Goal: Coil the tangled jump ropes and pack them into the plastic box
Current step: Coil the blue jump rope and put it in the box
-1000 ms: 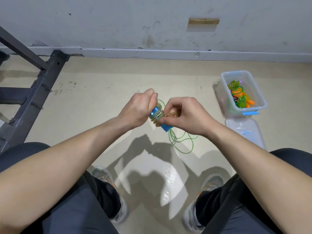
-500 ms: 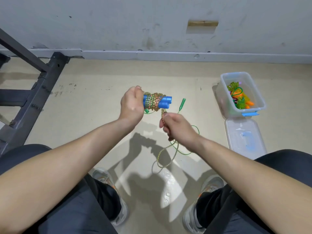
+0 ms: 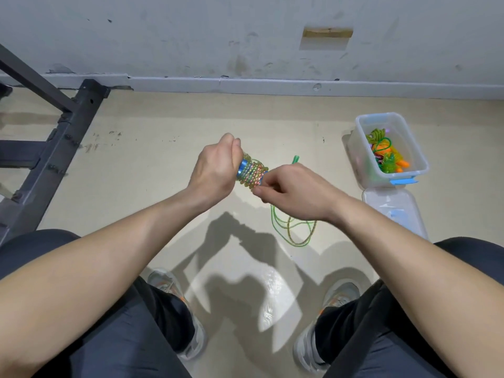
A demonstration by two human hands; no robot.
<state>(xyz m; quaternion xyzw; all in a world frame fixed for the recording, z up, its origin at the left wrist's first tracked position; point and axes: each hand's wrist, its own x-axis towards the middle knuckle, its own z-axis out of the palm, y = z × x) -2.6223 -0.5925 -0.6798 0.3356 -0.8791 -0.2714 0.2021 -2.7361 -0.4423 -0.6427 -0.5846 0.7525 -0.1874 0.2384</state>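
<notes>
1. Head view, right middle of the frame: the clear rectangular plastic box (image 3: 359, 156) stands open on the floor with bright green and orange packed ropes (image 3: 387, 156) already inside. Its flat clear lid (image 3: 392, 211) lies just below it. So you look partway through the packing, and the step in hand is winding one more rope, well apart from the box.
2. Your left hand (image 3: 215, 170), at frame centre, is raised off the floor with the forearm reaching in from the lower left. Its fingers are curled tight round the left end of the blue handles, thumb side up.
3. Your right hand (image 3: 294, 192) sits just right of it, knuckles up. Thumb and fingertips are drawn together, pinching the rope where it meets the wraps.
4. The loose green rope (image 3: 291, 230) hangs in a few slack loops below your right hand. This is what remains to wind. The next move likely calls for steady tension, so each turn lands beside the last and no loop snags.
5. The coil (image 3: 252, 171) of glittery green-yellow cord, wrapped round the blue handles, sits between your two hands and touches both. Hold it firmly, or the wraps may slip off the free end.
6. A green handle tip (image 3: 296, 159) pokes up behind your right hand. Probably it belongs to the slack rope, and it will need tucking before you reach for the box.
</notes>
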